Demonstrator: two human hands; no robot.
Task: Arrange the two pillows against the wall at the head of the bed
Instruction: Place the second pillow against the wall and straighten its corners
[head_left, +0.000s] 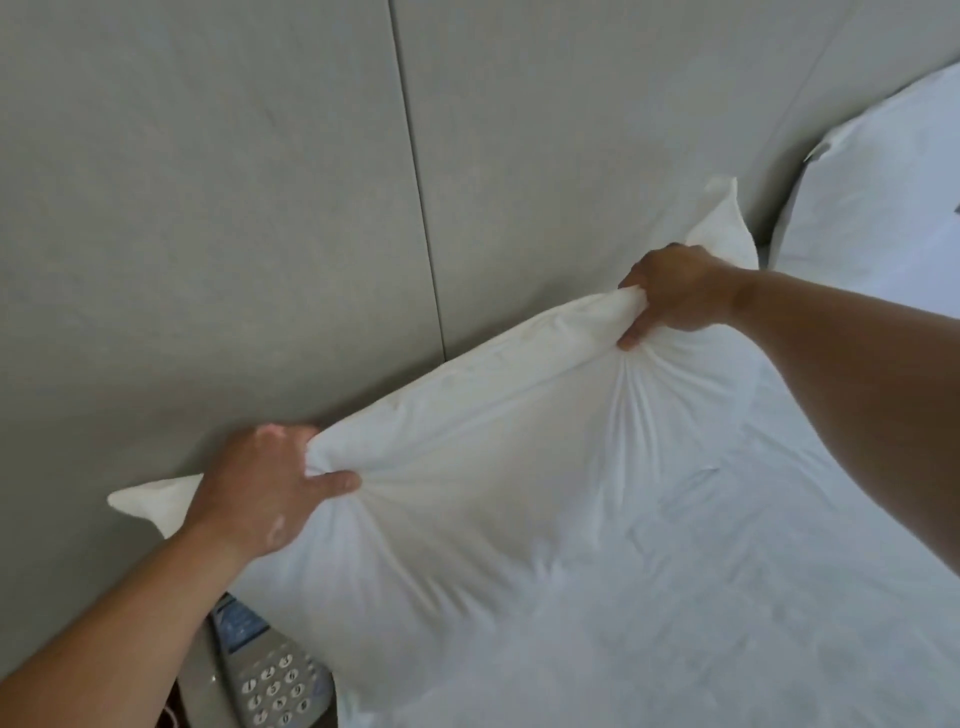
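Note:
A large white pillow (493, 467) fills the middle of the view, its top edge close to the grey padded wall (234, 208). My left hand (265, 483) is shut on a bunch of its fabric near the top left corner. My right hand (675, 293) grips the top edge near the right corner. A second white pillow (883, 197) leans upright against the wall at the far right, apart from the first.
A desk telephone (270, 680) with a keypad sits at the bottom left, partly under the held pillow. White bed linen (779, 623) spreads across the lower right. A vertical seam (415, 171) runs down the wall panels.

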